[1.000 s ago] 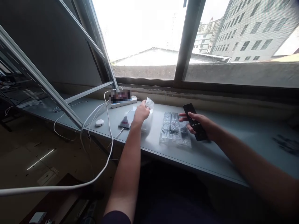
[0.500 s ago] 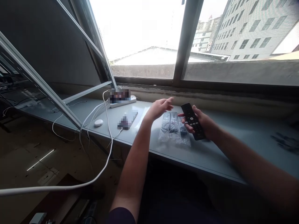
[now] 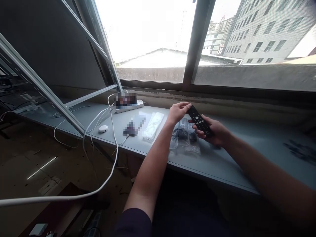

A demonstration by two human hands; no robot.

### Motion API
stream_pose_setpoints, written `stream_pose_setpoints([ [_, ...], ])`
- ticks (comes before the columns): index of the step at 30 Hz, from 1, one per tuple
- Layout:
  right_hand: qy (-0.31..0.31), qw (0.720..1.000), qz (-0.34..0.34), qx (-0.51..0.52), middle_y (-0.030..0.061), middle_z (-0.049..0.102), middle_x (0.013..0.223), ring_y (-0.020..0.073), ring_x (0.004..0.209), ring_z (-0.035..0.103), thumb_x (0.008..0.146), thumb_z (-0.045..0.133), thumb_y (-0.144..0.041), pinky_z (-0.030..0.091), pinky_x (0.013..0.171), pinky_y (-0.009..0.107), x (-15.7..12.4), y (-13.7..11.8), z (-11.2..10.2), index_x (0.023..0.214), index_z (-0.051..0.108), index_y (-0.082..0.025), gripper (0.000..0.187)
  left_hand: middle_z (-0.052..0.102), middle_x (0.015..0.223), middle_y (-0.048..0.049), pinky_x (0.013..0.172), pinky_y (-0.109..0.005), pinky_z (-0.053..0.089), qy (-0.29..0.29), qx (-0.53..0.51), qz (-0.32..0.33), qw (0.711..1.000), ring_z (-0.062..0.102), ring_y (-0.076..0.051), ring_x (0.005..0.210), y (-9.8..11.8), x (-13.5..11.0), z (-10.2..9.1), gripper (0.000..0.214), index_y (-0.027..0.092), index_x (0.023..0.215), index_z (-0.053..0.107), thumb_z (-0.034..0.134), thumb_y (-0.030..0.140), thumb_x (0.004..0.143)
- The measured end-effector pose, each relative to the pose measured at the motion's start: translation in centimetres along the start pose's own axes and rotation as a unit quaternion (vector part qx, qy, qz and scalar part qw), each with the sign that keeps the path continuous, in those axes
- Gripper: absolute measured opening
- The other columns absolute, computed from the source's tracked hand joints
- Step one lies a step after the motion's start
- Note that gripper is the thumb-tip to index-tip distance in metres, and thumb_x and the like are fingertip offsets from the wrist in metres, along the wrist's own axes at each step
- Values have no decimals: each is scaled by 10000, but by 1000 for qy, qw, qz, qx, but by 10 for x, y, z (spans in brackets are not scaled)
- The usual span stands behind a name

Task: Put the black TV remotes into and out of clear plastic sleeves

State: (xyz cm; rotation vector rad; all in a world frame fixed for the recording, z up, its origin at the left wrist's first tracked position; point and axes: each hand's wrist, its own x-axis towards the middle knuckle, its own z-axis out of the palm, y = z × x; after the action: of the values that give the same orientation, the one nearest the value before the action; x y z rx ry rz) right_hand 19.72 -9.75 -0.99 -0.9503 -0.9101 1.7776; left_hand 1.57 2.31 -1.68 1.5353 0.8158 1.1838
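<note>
A black remote control [image 3: 200, 122] with rows of buttons is held tilted above the table, its button side towards me. My right hand [image 3: 214, 130] is closed around its lower part, with fingers showing along the left edge. At the top end, the fingers of my left hand [image 3: 179, 112] pinch the remote's upper tip. Below and behind the remote, clear plastic bags [image 3: 182, 138] with dark things inside lie on the table, partly hidden by my hands. Left of my left forearm lies a white plastic-wrapped packet [image 3: 153, 125].
On the grey table [image 3: 237, 164] lie a round white device [image 3: 103, 128], a blurred-out phone-like thing [image 3: 134, 126] on a cable and a power strip [image 3: 129, 107]. A white cable [image 3: 116, 148] hangs over the left edge. A metal frame [image 3: 49, 89] leans there; dark pieces [image 3: 300, 149] lie far right.
My left hand has moved right, from open above the bags to gripping the remote's top end. The remote has shifted slightly up and left. The white packet is now more visible.
</note>
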Motion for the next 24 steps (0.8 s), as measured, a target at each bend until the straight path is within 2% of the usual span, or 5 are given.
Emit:
stream_pose_setpoints([
  [4,-17,1000,6,22,62,636,850,179,545,473,1157,497,-456,439,419,304,-4,-1,4,1309,725,-199,376,860,1029,-80,841,-313,593,77,58,-18,995,774,-175,789,-1,-4,-19,382,199,1087,834,592,490,1137],
  [9,-30,999,2,42,31,546,809,175,567,449,1092,647,-547,479,421,312,-7,-5,3,1235,728,-216,370,842,973,-105,923,-366,535,155,219,26,963,765,-261,938,-5,-13,-37,408,226,1003,823,520,447,1164],
  [13,-12,999,-18,24,70,626,903,181,631,533,1052,749,-499,529,431,295,-5,-6,-4,1220,717,-240,311,830,1026,-143,896,-391,485,137,337,27,931,741,-307,988,-13,-18,-39,414,241,939,797,507,430,1166],
  [17,26,999,-34,23,125,749,1115,196,680,592,1099,654,-564,522,434,301,-1,-6,-6,1183,696,-271,308,823,1020,-153,866,-387,463,119,377,14,918,740,-312,977,-19,-19,-38,417,245,907,783,516,436,1164],
  [24,-1,996,-13,92,58,644,899,160,589,490,1157,538,-448,471,419,261,-5,-5,6,1307,712,-241,309,831,1050,-158,862,-374,469,118,406,1,906,750,-313,1006,-25,-16,-37,434,251,971,807,480,452,1174],
])
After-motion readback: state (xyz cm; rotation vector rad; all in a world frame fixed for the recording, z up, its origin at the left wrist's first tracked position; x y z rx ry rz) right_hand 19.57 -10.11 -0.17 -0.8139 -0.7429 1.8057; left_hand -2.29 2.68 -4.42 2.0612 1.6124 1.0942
